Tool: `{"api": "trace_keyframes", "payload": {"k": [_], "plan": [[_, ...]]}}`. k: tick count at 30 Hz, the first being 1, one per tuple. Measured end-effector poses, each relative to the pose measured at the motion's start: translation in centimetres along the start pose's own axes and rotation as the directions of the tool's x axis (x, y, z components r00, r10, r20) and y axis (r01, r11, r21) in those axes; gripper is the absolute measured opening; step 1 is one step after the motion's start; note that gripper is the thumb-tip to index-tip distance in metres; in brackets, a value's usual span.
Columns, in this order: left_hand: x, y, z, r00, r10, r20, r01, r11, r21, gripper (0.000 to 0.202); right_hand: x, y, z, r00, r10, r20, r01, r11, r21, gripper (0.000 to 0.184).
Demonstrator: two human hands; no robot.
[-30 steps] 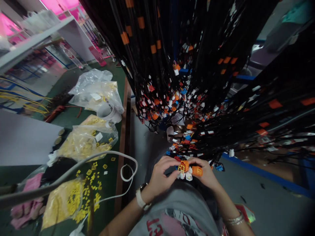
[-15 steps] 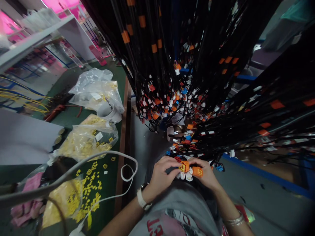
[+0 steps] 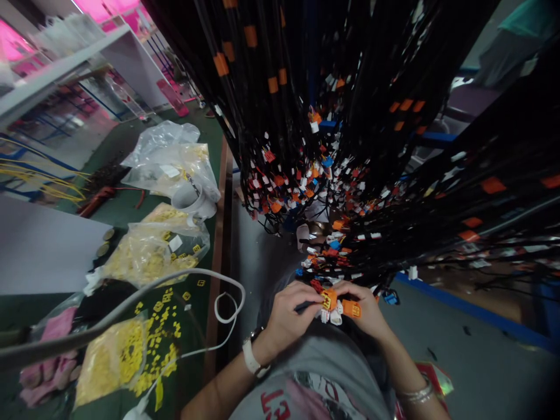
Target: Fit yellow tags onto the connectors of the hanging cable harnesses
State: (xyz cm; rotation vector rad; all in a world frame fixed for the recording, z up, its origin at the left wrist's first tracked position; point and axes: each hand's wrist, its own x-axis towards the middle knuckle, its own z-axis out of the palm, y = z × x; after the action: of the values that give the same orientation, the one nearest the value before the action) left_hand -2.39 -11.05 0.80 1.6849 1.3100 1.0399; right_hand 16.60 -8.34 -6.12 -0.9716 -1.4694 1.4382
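While cable bundles [image 3: 249,111] hang ahead, the right hand [image 3: 366,303] grips two orange connectors [image 3: 333,296] before the shirt [image 3: 336,356]: one's face shows yellow; the left hand [image 3: 289,306] pinches the other's yellow insert [image 3: 326,301], seating unclear; loose yellow pieces [image 3: 144,384] remain.

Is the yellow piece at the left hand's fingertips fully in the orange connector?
Cannot tell: the yellow piece shows at the face of the orange connector, but the left hand partly covers it, hiding its depth.
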Motion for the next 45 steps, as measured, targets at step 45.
{"api": "trace_keyframes", "payload": {"k": [45], "plan": [[2.1, -0.6, 0.1, 0.893, -0.181, 0.413, 0.283, 0.938, -0.2, 0.031, -0.2, -0.5, -0.4, 0.997, 0.014, 0.075, -0.01, 0.999, -0.052, 0.02]]}}
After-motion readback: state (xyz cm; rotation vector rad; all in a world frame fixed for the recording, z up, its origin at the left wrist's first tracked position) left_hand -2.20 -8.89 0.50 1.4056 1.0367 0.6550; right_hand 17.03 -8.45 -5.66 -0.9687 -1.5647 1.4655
